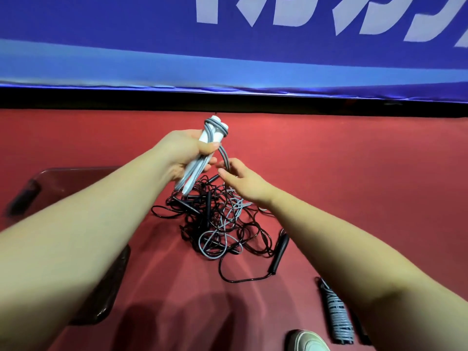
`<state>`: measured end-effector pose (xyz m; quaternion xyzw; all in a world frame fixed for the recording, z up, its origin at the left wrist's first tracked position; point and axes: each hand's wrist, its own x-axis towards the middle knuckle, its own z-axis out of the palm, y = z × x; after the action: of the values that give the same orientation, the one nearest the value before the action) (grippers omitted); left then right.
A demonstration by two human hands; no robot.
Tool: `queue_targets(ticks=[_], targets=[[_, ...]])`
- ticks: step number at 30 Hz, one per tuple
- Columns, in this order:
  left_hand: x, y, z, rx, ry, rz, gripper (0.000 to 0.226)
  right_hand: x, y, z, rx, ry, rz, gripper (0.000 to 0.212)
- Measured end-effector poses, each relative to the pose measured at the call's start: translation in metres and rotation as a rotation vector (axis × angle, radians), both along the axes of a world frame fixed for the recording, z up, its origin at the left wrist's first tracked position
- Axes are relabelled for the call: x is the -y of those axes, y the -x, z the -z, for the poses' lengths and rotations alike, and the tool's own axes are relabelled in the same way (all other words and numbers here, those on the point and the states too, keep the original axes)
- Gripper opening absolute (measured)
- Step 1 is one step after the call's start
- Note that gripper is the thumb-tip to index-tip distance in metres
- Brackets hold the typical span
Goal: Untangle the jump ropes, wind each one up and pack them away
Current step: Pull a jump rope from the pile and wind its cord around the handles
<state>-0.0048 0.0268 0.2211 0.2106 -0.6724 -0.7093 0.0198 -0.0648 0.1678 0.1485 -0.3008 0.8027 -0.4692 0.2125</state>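
Fingers (207, 147) of the left hand (182, 158) grip the white handles (193, 174); the right hand (243, 181) pinches their grey cord (224, 155), so winding looks under way. Next turn must draw slack from the tangle (217, 224) on the floor (354, 173).

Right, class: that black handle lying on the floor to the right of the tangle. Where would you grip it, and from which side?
Grip the black handle across its middle, coming down from above on its right. It is long and slim and lies flat on the red floor, so fingers can wrap across it. Its right side is bare, while the tangle crowds its left.
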Motion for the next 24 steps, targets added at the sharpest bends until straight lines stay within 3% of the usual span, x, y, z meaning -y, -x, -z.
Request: queue_targets(ticks=[2,6,10,19,24], targets=[[0.004,-0.001,0.001,0.0,0.01,-0.002,0.025,0.006,-0.005,-0.001,-0.068,0.045,0.028,0.021],[0.021,-0.005,0.011,-0.024,0.129,-0.032,0.026,0.004,-0.001,0.005,0.144,0.242,0.035,0.03],[0.034,-0.004,0.032,-0.014,0.252,-0.043,0.035,-0.004,0.009,-0.001,-0.039,-0.008,0.03,0.03],[0.036,0.004,0.044,0.02,0.41,-0.059,0.036,0.0,-0.011,-0.04,-0.246,-0.283,0.037,0.036],[0.022,0.004,0.042,0.05,0.848,0.083,0.033,0.01,-0.019,-0.065,-0.522,-0.457,-0.014,0.025]])
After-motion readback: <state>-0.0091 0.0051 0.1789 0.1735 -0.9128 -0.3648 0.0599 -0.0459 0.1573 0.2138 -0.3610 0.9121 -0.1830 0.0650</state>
